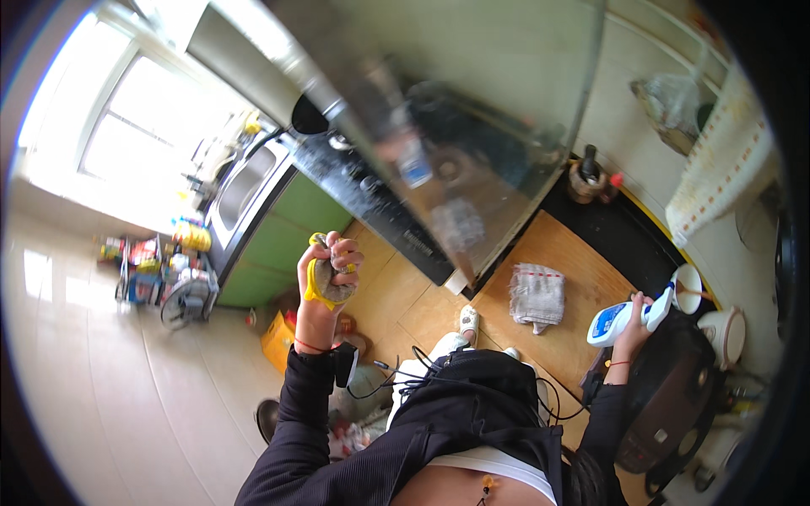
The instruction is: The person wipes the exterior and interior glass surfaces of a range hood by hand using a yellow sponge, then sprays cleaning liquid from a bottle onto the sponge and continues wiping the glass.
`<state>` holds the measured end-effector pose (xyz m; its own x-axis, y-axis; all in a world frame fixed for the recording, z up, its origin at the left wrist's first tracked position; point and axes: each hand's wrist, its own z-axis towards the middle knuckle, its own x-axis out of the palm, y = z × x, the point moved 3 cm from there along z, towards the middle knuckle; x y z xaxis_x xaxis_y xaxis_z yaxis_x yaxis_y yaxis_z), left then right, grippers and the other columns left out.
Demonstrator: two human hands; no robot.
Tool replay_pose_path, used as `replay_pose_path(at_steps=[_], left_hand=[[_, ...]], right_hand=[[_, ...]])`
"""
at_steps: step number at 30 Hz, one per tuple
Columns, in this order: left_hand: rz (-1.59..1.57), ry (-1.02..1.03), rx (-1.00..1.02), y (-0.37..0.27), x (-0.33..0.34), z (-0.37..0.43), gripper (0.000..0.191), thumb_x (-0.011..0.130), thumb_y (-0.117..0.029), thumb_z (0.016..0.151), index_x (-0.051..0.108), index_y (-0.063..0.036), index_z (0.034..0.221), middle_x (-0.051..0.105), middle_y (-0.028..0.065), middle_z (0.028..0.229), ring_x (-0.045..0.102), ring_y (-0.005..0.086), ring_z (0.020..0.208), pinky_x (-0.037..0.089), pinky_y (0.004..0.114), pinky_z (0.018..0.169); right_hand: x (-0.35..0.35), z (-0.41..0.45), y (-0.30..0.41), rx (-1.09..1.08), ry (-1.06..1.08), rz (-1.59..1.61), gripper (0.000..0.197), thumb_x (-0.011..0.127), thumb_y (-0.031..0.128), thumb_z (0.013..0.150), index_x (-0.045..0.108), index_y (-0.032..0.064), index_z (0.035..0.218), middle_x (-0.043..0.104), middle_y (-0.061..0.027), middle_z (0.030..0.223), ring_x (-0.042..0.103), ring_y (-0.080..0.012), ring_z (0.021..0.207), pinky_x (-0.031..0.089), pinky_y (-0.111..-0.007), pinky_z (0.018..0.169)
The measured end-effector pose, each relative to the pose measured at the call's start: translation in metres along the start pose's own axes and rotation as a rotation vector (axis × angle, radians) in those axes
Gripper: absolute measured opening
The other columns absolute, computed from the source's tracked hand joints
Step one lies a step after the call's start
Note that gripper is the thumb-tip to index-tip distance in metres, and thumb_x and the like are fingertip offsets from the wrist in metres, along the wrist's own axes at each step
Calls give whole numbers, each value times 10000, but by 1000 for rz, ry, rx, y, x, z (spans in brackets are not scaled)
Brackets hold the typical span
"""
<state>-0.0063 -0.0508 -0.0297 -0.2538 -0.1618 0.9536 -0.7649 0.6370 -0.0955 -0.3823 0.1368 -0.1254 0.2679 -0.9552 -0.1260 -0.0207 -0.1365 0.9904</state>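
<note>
My left hand (338,259) is raised to the left of my body, its fingers wrapped around a crumpled grey scrubbing cloth with yellow edging (321,278). Over at the right, my right hand (629,329) grips a white spray bottle (604,326) by its neck. That bottle is tilted, bears a blue label, and its trigger head points up and right. A folded, frayed grey towel (538,294) with a red stripe lies on the wooden board (582,253) in front of me. Farther off hangs a large, shiny, smeared range hood panel (506,69) with blurred reflections.
Under the hood runs a black gas stove (392,221). A metal sink (247,190) stands at the left. A dark rice cooker (664,405), a white bowl (686,288) and a mortar (585,180) stand on the right-hand counter. Cables cross my waist.
</note>
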Motion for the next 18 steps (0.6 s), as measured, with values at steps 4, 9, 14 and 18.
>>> replay_pose_path(at_steps=[4, 9, 14, 18], left_hand=[[-55, 69, 14, 5, -3, -36, 67, 411, -83, 608, 356, -84, 647, 350, 18, 644, 338, 107, 548, 277, 188, 385], [293, -175, 229, 12, 6, -69, 267, 455, -202, 681, 403, -117, 929, 425, 106, 873, 447, 209, 752, 394, 270, 533], [233, -262, 116, 21, -5, -86, 152, 439, -265, 764, 371, -129, 771, 353, 14, 655, 329, 84, 503, 275, 181, 341], [517, -223, 102, 31, -9, -86, 140, 452, -259, 770, 360, -155, 755, 342, -38, 586, 323, 45, 466, 251, 162, 339]], right_hand=[[12, -1, -1, -59, 121, -65, 288, 542, 247, 733, 469, 3, 867, 526, -104, 850, 505, -171, 786, 387, -269, 707], [24, 3, -9, -93, 139, -104, 274, 555, 250, 724, 498, 9, 839, 537, -82, 808, 503, -152, 746, 387, -251, 681], [27, -8, -5, -58, 147, -123, 289, 558, 279, 712, 509, 31, 851, 535, -78, 814, 505, -161, 744, 393, -270, 680], [18, 0, -20, -115, 278, 43, 292, 569, 307, 694, 518, 53, 829, 520, -74, 809, 498, -171, 726, 400, -289, 657]])
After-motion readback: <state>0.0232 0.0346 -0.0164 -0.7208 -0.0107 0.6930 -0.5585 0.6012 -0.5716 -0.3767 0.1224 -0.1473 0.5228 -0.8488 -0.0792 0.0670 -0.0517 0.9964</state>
